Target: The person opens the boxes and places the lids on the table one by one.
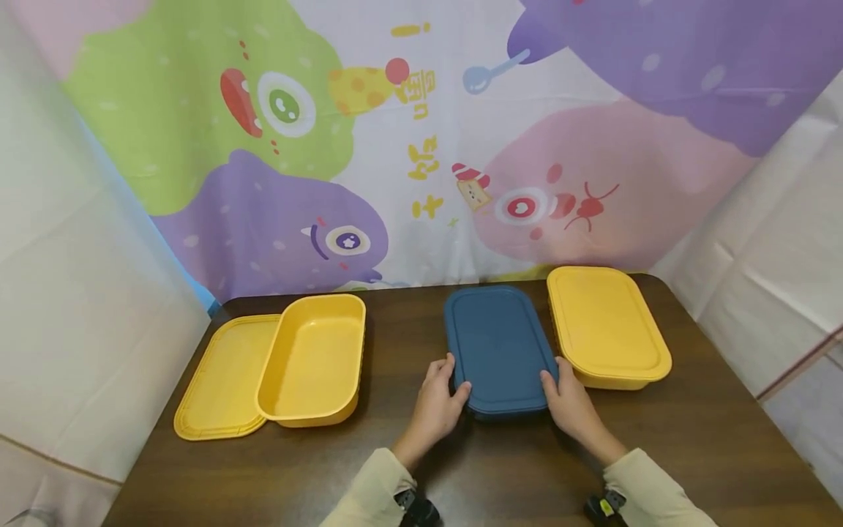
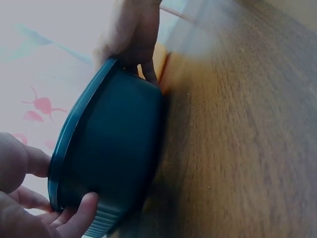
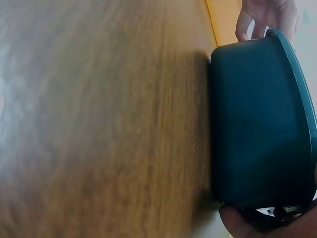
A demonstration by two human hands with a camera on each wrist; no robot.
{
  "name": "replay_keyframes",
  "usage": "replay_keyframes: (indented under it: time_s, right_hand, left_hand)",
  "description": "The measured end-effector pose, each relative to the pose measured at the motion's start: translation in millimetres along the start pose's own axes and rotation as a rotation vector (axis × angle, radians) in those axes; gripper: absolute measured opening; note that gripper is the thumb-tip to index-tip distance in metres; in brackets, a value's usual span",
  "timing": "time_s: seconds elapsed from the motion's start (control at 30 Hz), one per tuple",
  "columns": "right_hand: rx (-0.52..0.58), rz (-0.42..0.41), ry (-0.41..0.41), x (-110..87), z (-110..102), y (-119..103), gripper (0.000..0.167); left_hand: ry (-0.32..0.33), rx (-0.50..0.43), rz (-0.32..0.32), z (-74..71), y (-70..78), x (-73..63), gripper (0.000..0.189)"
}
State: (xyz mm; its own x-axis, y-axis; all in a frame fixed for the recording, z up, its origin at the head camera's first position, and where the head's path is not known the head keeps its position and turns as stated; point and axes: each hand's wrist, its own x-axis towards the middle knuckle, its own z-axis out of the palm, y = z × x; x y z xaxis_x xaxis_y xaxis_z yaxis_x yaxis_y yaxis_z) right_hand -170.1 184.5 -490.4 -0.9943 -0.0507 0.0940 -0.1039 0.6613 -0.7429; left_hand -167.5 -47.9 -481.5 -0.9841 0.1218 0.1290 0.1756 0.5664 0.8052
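Observation:
A dark blue lidded food container (image 1: 500,348) is between both hands, its lid on and facing up. My left hand (image 1: 436,402) grips its near left corner, thumb on the lid edge and fingers along the side wall. The near right corner is gripped by my right hand (image 1: 571,404), with the thumb over the lid's rim. In the left wrist view the container's smooth side (image 2: 111,134) shows down to the ribbed part of its wall. The right wrist view shows its base (image 3: 218,129) close to the tabletop; whether they touch I cannot tell.
Right of the blue container stands a yellow lidded container (image 1: 609,322). At the left an open yellow container (image 1: 316,366) partly overlaps a yellow lid (image 1: 224,380). A cartoon-printed cloth (image 1: 428,249) hangs behind the brown wooden table (image 1: 520,483).

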Motion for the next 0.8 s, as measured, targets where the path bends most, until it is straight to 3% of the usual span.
replay_keyframes:
  time_s: [0.57, 0.8]
  right_hand:
    - [-0.012, -0.013, -0.021, -2.7, -3.7, 4.3, 0.05]
    - [0.057, 0.129, -0.169, 5.0, -14.9, 2.8, 0.06]
  left_hand:
    - [-0.015, 0.009, -0.033, 2.7, 3.3, -3.0, 0.059]
    - [0.004, 0.05, -0.073, -1.9, 4.1, 2.4, 0.06]
